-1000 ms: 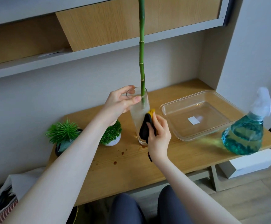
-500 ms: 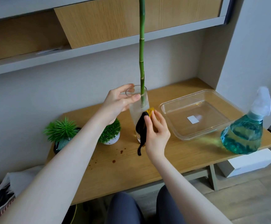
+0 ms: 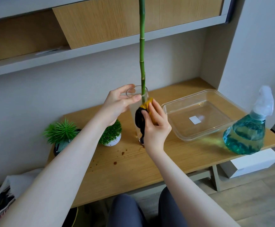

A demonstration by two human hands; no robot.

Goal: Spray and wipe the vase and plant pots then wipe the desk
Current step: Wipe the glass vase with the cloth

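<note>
A tall clear glass vase [image 3: 134,112] with a green bamboo stalk [image 3: 142,46] stands mid-desk. My left hand [image 3: 119,104] grips its rim. My right hand [image 3: 154,125] presses a black and yellow cloth [image 3: 141,115] against the vase's right side, near the top. Left of the vase are a white pot [image 3: 111,141] with a round green plant and a dark pot [image 3: 58,145] with a spiky plant. A spray bottle [image 3: 248,130] of blue-green liquid stands at the desk's right end. Brown stains [image 3: 115,163] dot the wooden desk [image 3: 133,174].
A clear plastic tray [image 3: 197,115] lies between vase and spray bottle. A shelf with wooden panels [image 3: 100,45] hangs above. A white box [image 3: 251,163] sits on the floor under the right end. A bag [image 3: 0,199] lies at lower left. My knees show below the desk edge.
My right hand slid the cloth up the vase's side, from near the bottom to near the rim. My left hand kept its grip on the rim.
</note>
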